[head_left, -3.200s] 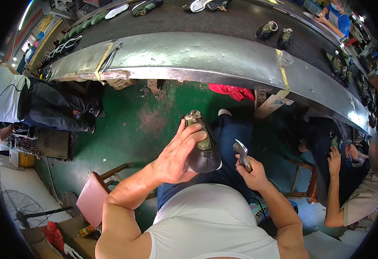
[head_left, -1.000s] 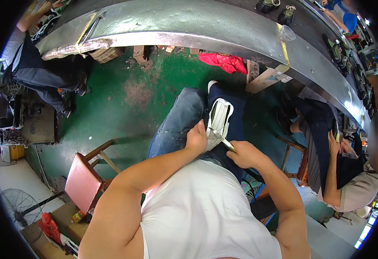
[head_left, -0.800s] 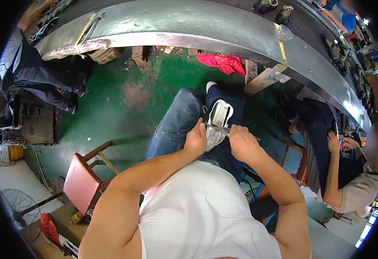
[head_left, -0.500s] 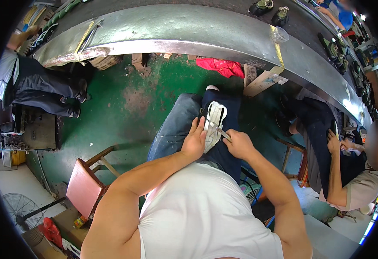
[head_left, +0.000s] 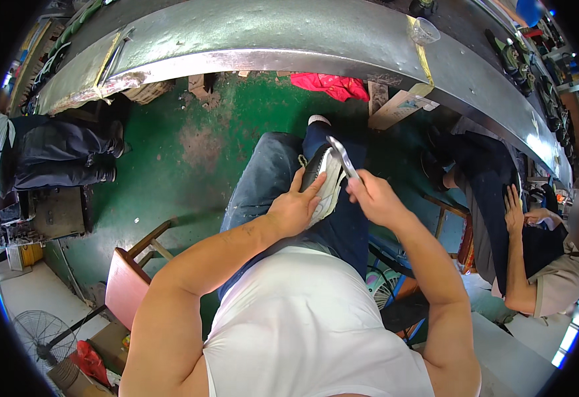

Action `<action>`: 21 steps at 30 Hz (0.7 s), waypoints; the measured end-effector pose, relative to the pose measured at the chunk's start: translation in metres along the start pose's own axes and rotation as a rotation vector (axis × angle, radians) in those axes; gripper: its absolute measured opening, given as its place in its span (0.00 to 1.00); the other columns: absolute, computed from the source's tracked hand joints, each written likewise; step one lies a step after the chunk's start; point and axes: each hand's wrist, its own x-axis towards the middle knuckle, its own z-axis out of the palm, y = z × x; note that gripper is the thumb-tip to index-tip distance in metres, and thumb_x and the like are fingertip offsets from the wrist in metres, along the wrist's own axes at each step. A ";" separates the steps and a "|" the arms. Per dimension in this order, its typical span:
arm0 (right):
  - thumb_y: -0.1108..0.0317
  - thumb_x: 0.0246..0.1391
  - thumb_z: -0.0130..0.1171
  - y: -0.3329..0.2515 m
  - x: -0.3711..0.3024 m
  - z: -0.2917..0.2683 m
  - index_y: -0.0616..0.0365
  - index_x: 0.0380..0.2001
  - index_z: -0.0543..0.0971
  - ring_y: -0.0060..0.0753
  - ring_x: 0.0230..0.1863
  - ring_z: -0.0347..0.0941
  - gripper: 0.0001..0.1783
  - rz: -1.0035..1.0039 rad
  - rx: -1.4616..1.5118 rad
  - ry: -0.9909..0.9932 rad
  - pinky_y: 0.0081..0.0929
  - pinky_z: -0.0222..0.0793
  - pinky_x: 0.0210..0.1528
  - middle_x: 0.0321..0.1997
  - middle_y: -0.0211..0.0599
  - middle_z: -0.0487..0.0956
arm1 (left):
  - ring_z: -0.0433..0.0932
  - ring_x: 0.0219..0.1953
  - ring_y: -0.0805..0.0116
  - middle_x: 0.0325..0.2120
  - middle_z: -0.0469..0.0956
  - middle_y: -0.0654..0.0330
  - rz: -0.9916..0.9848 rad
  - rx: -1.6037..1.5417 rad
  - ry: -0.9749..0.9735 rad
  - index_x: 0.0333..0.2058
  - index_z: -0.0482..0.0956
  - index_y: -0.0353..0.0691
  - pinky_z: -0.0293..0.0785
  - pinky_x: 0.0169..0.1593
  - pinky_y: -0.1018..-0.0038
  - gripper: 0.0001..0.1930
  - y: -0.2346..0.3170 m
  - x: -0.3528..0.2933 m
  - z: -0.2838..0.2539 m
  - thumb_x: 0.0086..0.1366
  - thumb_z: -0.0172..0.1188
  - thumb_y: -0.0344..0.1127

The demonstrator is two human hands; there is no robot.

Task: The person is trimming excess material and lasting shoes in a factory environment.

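A shoe [head_left: 329, 188] with a black upper and a white side and sole lies tilted on my thigh, its toe pointing away from me. My left hand [head_left: 296, 208] is wrapped round its left side, fingers pressed on the upper. My right hand [head_left: 374, 197] grips a silver metal tool [head_left: 340, 156] with a curved end, whose kind I cannot make out. The tool's end lies over the shoe's toe; whether it touches cannot be told. A light cord loop [head_left: 302, 161] shows beside the shoe.
A long metal-edged bench [head_left: 250, 36] runs across the front, a clear plastic cup [head_left: 426, 31] on it. A red cloth [head_left: 332, 86] lies beneath. To my left stand a pink-seated chair [head_left: 124, 284] and a fan [head_left: 43, 334]. People sit at far left and right.
The shoe has turned, so its black upper now shows beside the white side. My right hand has raised the tool from the shoe's middle to its toe.
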 end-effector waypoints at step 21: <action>0.51 0.69 0.45 0.009 -0.031 0.038 0.66 0.33 0.73 0.67 0.35 0.76 0.25 0.066 -0.377 -0.258 0.55 0.69 0.39 0.30 0.63 0.78 | 0.68 0.65 0.50 0.61 0.66 0.33 -0.174 -0.614 -0.005 0.69 0.50 0.25 0.62 0.67 0.69 0.40 -0.023 -0.031 0.016 0.68 0.60 0.40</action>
